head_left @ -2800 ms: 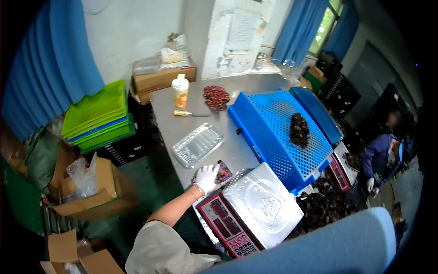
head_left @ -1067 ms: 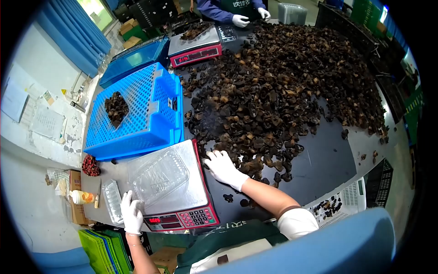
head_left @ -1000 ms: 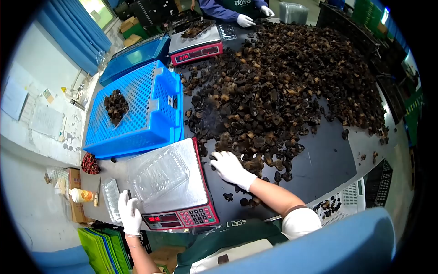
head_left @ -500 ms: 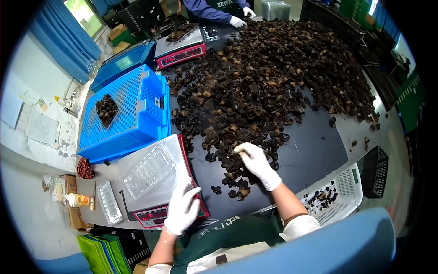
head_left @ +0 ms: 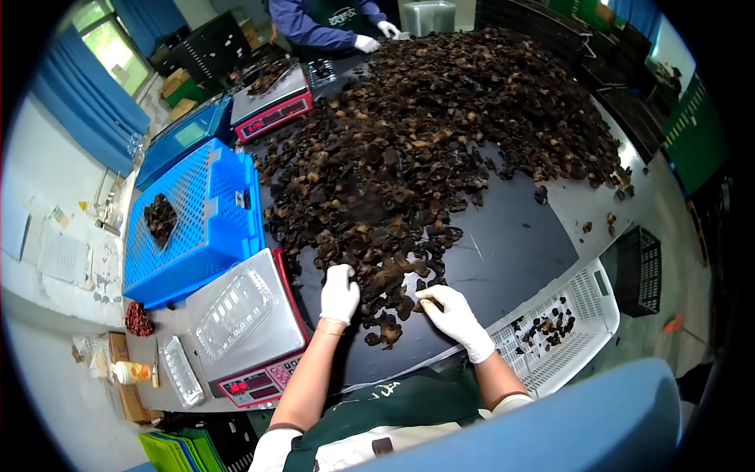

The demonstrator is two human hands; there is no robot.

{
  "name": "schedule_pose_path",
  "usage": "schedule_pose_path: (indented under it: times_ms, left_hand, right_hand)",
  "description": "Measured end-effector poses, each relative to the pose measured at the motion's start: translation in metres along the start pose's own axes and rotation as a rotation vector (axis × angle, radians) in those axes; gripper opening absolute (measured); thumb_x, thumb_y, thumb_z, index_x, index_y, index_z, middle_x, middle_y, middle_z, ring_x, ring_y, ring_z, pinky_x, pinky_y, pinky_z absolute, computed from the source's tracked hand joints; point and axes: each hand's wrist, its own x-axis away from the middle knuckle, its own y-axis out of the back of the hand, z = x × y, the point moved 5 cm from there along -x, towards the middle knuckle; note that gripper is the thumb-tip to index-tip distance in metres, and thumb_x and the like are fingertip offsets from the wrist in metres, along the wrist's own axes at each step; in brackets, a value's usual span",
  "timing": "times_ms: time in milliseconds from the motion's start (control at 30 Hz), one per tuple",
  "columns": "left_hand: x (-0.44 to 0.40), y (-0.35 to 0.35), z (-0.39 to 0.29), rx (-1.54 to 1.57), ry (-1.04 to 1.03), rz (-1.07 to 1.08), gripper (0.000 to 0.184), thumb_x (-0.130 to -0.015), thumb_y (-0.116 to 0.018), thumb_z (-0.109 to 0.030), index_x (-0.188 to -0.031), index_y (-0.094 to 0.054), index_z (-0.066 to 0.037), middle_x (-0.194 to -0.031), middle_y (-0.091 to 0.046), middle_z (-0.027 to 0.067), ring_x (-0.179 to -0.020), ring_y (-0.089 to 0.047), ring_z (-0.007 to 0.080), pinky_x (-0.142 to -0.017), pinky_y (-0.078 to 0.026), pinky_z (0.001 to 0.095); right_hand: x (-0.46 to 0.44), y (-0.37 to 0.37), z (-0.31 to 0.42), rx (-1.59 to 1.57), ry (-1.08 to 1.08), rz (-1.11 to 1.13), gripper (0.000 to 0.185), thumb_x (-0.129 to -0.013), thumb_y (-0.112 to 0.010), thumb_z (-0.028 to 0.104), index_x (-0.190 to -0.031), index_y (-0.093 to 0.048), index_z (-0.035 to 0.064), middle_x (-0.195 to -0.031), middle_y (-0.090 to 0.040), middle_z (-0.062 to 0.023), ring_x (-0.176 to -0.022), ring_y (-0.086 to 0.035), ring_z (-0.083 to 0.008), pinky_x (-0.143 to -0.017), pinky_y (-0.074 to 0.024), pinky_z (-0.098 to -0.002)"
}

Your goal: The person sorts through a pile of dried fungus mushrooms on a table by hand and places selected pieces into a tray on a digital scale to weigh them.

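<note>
Dark-brown pile of dried pcs [head_left: 377,169] covers much of the table [head_left: 511,244]; beside it, blue crate [head_left: 185,224], then scale [head_left: 287,334] w/ clear tray [head_left: 233,315] on top. Gloved L hand [head_left: 339,296] at pile's near edge, grip can't tell; R hand [head_left: 456,317] nearby, fingertips narrow, can't tell if holding a pc.

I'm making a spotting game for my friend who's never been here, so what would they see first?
Probably the huge heap of dark, crinkly pieces, spread across the middle of the table. Next might be the bright blue crate on the left, with a small dark clump on top. The white-gloved left hand and right hand stand out too, at the heap's near edge.
</note>
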Motion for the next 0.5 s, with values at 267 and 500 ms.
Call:
schedule_pose_path:
  times_ms: [267, 500]
  left_hand:
    - [0.0, 0.021, -0.09, 0.603, 0.238, 0.14, 0.024, -0.081, -0.063, 0.002, -0.103, -0.056, -0.004, -0.101, -0.057, 0.0067, -0.086, -0.058, 0.0134, -0.078, -0.05, 0.0274]
    - [-0.021, 0.015, -0.116, 0.289, -0.196, 0.249, 0.034, -0.083, -0.065, -0.008, -0.115, -0.059, -0.003, -0.115, -0.057, 0.0154, -0.11, -0.055, 0.0332, -0.099, -0.045, 0.04]
  right_hand:
    - [0.027, -0.003, -0.006, -0.006, -0.023, 0.033, 0.014, -0.085, -0.064, 0.009, -0.096, -0.07, 0.0079, -0.091, -0.07, -0.0113, -0.085, -0.067, -0.0308, -0.077, -0.0541, -0.0371]
    - [-0.025, 0.0, 0.003, 0.079, 0.185, -0.098, 0.02, -0.076, -0.065, 0.002, -0.095, -0.067, 0.0082, -0.091, -0.068, -0.0114, -0.089, -0.065, -0.031, -0.083, -0.0506, -0.0411]
